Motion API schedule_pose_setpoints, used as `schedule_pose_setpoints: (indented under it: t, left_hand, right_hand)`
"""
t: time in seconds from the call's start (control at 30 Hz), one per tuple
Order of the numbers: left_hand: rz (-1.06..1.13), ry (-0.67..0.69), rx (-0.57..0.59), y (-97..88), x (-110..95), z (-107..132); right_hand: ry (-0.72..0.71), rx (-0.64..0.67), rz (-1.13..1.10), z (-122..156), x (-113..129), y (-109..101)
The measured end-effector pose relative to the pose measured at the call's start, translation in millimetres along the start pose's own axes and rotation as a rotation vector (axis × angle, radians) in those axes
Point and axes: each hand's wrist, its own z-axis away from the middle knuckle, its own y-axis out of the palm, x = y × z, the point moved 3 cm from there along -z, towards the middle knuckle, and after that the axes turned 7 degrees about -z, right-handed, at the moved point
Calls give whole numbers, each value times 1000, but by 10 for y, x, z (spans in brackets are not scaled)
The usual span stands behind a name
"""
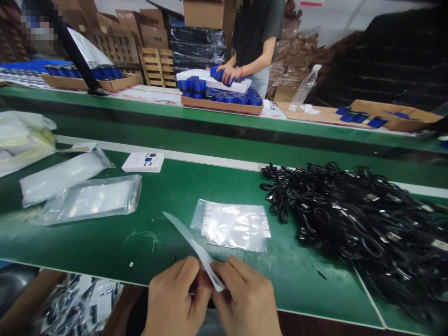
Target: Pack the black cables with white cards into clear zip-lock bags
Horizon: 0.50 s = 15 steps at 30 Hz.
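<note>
My left hand [177, 296] and my right hand [245, 298] meet at the front edge of the green workbench [115, 247]. Both pinch a thin, white, translucent plastic strip [192, 241], possibly a folded bag or peel-off liner, whose long end points up and left. Just beyond my fingers lies a small stack of clear resealable plastic bags [234, 227]. A large tangled pile of black cables [353, 228] spreads to the right of my right hand, not touching it.
Filled plastic bags [91, 200] and a small white box [143, 162] lie at left. Loose bags fill a bin below the front edge. Across a raised green belt, a co-worker's hands [227, 73] handle blue items above a cardboard tray [220, 105]. A plastic bottle [304, 88] stands at right.
</note>
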Motion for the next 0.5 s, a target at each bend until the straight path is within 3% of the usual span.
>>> schedule_pose_setpoints:
  t: [0.13, 0.2, 0.27, 0.37, 0.5]
  left_hand:
    - [-1, 68, -12, -17, -11, -4]
    - [-15, 91, -29, -36, -14, -14]
    - [-33, 76, -27, -48, -12, -24]
    - [-24, 38, 7, -57, -15, -19]
    - [37, 93, 39, -46, -65, 74]
  right_hand:
    - [15, 253, -122, 45, -25, -2]
    - [-50, 283, -129, 75, -12, -20]
    - [-59, 247, -153, 78, 0, -46]
    - [50, 169, -290, 24, -5, -77]
    - [233, -61, -418, -67, -80, -98]
